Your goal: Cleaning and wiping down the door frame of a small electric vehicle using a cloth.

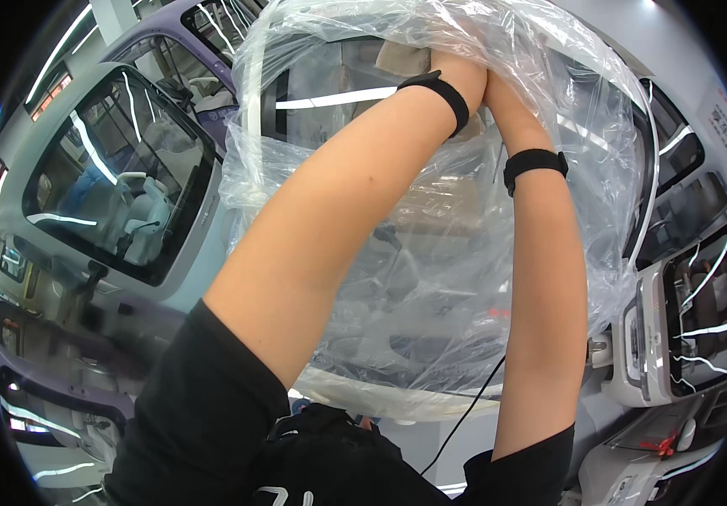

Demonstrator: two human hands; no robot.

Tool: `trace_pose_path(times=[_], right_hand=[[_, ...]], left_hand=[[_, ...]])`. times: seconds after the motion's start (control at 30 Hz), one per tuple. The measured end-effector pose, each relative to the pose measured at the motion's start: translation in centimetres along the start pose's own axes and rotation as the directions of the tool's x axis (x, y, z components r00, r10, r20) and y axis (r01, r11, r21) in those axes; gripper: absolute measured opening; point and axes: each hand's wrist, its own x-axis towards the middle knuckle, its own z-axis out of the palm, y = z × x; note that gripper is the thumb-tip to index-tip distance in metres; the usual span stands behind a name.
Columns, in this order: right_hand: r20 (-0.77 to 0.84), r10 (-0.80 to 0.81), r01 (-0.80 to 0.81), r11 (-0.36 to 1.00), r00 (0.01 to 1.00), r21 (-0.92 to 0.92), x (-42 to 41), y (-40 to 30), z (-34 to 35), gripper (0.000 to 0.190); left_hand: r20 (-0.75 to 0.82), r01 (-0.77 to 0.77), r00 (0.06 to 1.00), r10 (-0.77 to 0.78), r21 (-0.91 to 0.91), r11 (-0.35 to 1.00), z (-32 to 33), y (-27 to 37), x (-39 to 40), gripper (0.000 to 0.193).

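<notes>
Clear plastic film (414, 272) drapes in loose folds over the windscreen and front of a small vehicle (252, 95). Both my arms reach up across it, a black band around each forearm. My left hand (458, 39) lies at the far upper part, blurred behind a fold of film. My right forearm (547, 265) rises beside it. The right hand is hidden where the arms meet. Beside my left hand shows a grey-brown soft thing (403, 58), perhaps cloth or a headrest; I cannot tell whether a hand touches it. Finger positions are not visible.
A pale blue-green vehicle cab (195, 253) stands close on the left, with a purple vehicle body (148, 25) behind it. To the right are a beige-white vehicle (651, 341) and another with a red bow (659, 446). A black cable (464, 417) hangs near my body.
</notes>
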Motion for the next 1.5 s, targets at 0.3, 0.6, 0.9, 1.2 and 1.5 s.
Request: trace_pose_path(times=[0.3,0.6,0.9,1.2,1.5], right_hand=[[-0.052,0.034,-0.042,0.988,0.998,-0.146,-7.9,5.0,-0.9,0.045],[0.031,0.242,-0.237,0.964,0.97,-0.12,-24.2,-1.5,-6.3,0.042],[0.125,0.174,-0.116,0.919,0.977,-0.376,-33.6,-0.8,-5.9,0.037],[0.409,0.172,-0.098,0.976,0.896,-0.195,-34.2,-1.3,-6.3,0.046],[0.799,0.366,-0.585,0.811,0.478,-0.022,-30.7,-10.0,-8.3,0.056]], left_hand=[[-0.469,-0.044,0.882,-0.054,-0.194,0.98,2.8,4.2,-1.3,0.054],[-0.535,-0.264,0.845,-0.004,-0.424,0.866,7.6,11.1,-11.3,0.061],[-0.247,-0.422,0.897,0.366,-0.237,0.875,5.2,13.8,-21.8,0.063],[-0.286,-0.458,0.883,0.372,-0.357,0.814,4.6,10.3,-25.5,0.066],[-0.333,-0.393,0.905,0.265,-0.414,0.821,4.5,-0.2,-28.4,0.061]])
